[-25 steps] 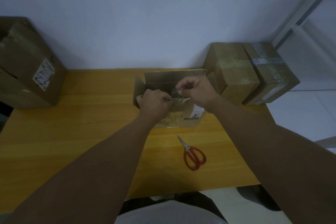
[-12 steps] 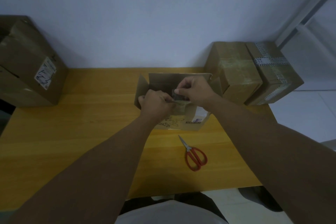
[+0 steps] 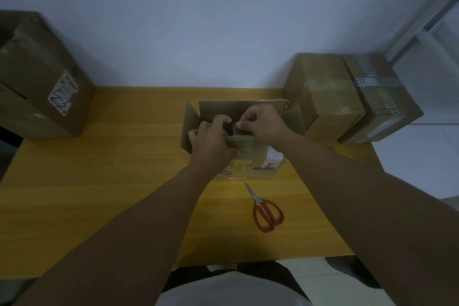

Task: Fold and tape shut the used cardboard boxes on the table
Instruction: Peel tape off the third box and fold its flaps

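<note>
The open box (image 3: 258, 166) sat around the middle of the worktop (image 3: 99, 169), long axis running 9 to 3 o'clock and mouth facing up. The back flap (image 3: 236, 107) stood up at 12 o'clock, and the side flaps at 9 and 3 o'clock splayed outward. The printed side with the stickers faced 6 o'clock, toward the person.

Both forearms came in from 6 o'clock and met over the near rim of the box. The left hand (image 3: 213, 139) was knuckles up with its fingers curled, and its grip was closed on the left end of what looked like a tape strip (image 3: 239, 138). The right hand (image 3: 263, 124) sat just past it toward 2 o'clock, thumb and fingertips pinching the other end. The strip lay roughly 9 to 3 along the near rim. There was a dark bit between the two hands, but it was too murky to say what it was.

The red-handled scissors (image 3: 268, 211) lay on the worktop at 5 o'clock from the box, well apart from it, blades closed and pointing to about 11 o'clock. Two taped boxes (image 3: 327, 97) sat side by side, touching, at 2 o'clock near the worktop's far corner. A bigger labelled box (image 3: 42, 82) was way off at 10 o'clock.
</note>
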